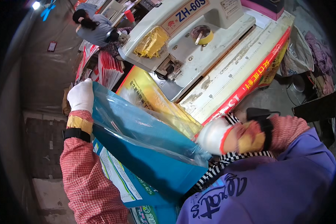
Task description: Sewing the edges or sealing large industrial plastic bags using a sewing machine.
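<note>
My left hand (81, 96), in a white glove, is closed on the upper left corner of a blue bag (145, 156). The bag hangs slanted with its mouth spread, and a clear plastic liner (138, 128) shows along the opening. At the mouth's other end is my right hand (214, 137), also white-gloved and smeared by motion; its fingers cannot be made out. Beneath the blue bag lie more printed blue bags (117, 175). Just beyond it, a yellow printed bag (142, 89) rests against the bed of a large sewing machine (145, 48).
A tape roll (209, 36) sits on the machine bed. Red-and-yellow sheeting (246, 87) edges the white worktable (227, 71). Folded white-and-red sacks (108, 71) are stacked behind my left hand. Another person (97, 30) is at the far left, near a red cup (129, 15).
</note>
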### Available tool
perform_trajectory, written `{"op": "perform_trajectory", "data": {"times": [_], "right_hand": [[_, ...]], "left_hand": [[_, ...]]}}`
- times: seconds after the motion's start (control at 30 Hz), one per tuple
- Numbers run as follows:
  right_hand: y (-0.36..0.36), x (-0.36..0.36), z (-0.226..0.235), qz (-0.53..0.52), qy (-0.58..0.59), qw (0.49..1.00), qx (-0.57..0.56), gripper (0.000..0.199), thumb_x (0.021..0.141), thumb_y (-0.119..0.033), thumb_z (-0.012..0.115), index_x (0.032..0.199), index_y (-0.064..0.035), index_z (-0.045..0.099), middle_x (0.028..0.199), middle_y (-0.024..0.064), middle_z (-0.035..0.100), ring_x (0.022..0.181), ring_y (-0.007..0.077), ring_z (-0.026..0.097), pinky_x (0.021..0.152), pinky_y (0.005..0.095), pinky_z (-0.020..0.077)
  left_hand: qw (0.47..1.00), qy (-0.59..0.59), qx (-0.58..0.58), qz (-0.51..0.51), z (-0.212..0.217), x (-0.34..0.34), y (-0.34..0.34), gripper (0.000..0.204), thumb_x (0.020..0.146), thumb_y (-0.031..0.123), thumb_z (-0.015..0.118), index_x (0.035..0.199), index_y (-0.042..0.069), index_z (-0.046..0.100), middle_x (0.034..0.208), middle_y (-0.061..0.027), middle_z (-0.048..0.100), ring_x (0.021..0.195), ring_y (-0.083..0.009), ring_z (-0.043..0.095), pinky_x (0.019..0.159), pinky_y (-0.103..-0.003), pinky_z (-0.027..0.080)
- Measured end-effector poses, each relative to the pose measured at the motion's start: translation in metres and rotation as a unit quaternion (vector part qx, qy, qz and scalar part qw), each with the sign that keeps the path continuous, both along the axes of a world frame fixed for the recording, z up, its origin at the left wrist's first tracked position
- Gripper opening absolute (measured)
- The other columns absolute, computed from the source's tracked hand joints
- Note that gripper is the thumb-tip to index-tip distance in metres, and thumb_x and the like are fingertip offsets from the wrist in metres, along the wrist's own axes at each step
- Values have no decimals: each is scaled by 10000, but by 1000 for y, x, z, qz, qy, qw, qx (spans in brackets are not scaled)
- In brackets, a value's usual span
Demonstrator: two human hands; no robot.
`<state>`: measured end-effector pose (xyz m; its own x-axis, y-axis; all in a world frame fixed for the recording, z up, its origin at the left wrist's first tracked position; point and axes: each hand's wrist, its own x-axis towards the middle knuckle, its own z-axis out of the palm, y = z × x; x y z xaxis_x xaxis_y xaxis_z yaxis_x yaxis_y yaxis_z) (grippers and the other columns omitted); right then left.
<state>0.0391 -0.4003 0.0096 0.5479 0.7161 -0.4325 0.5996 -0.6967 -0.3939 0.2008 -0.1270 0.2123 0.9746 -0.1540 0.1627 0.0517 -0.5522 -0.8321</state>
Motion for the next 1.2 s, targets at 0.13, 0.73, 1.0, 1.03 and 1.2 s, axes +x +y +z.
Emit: {"op": "perform_trajectory", "data": {"times": [0.13, 0.73, 1.0, 1.03, 1.2], "right_hand": [[-23, 27, 19, -114, -39, 993, 17, 329, 813, -236, 602, 1103, -85, 638, 820, 133, 683, 832, 319, 674, 639, 479, 525], [46, 45, -12, -178, 325, 879, 299, 325, 882, -323, 581, 1009, -24, 580, 835, 139, 649, 595, 245, 604, 613, 346, 501], [91, 16, 20, -229, 73, 814, 529, 195, 828, -181, 538, 990, -81, 580, 908, 195, 643, 831, 383, 640, 683, 461, 503], [84, 13, 23, -242, 30, 825, 510, 176, 828, -171, 535, 975, -79, 567, 891, 196, 640, 813, 391, 635, 657, 468, 498], [-22, -5, -7, -253, 155, 806, 512, 177, 861, -176, 566, 1006, -76, 582, 873, 170, 638, 827, 362, 637, 686, 449, 489]], "left_hand": [[1000, -12, -9, 7, -3, 2, -13, 205, 928, 168, 438, 989, 112, 626, 920, -122, 690, 906, -316, 669, 751, -436, 530], [996, 67, -59, -4, 1, 23, -12, 186, 905, 196, 499, 1024, 112, 614, 981, -158, 672, 938, -328, 655, 782, -443, 516], [972, -80, -216, 43, -33, 87, 3, 166, 827, 97, 558, 926, 58, 686, 971, -220, 670, 923, -384, 657, 787, -454, 533], [970, -87, -225, -21, -67, 87, -3, 168, 840, 115, 535, 911, 58, 677, 931, -212, 672, 892, -382, 662, 766, -461, 536], [971, 52, -204, -114, -213, 73, -34, 166, 845, 168, 516, 948, 121, 638, 811, -124, 654, 725, -315, 668, 594, -446, 527]]}}
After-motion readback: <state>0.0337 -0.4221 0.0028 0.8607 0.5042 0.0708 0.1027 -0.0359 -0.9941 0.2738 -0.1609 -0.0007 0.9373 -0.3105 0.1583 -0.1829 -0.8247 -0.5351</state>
